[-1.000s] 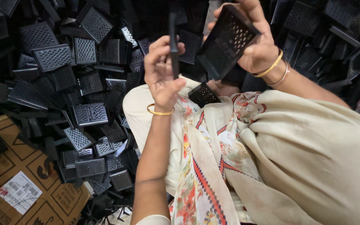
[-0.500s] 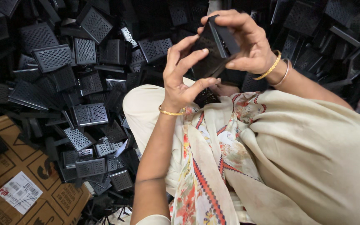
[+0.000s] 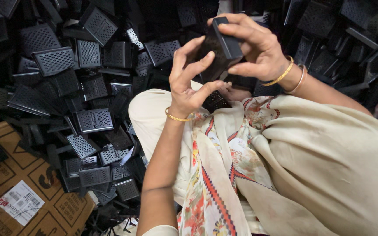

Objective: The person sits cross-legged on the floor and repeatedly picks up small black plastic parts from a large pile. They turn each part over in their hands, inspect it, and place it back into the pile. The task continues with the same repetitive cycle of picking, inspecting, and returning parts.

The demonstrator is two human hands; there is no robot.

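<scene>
**Two hands, one black perforated piece, and a heap behind it**

Closest to the camera: a cream shawl with a floral and striped border (image 3: 224,175) draped over the lap, and at lower left a flattened cardboard box (image 3: 31,192) with a white label on it. Up from there, the left hand (image 3: 189,83), gold bangle on the wrist, has its fingers half curled, thumb and fingertips pressed against the near side of a black plastic perforated part (image 3: 217,48). The right hand (image 3: 254,48), bangles on that wrist too, grips the same part from the top, fingers wrapped over its solid rim. So the piece is up in the air between both hands, above the lap, tilted edge-on to us. Another dark perforated piece (image 3: 215,101) lies on the lap just beneath the hands.

How far along? Judging from this view, the piece is in mid-handling, and I see no separate batch of finished ones, so I cannot tell how much is done.

Further out, a large loose pile of black perforated parts (image 3: 79,87) covers the floor to the left and beyond the hands, lying at every angle and crowding the lap.
</scene>
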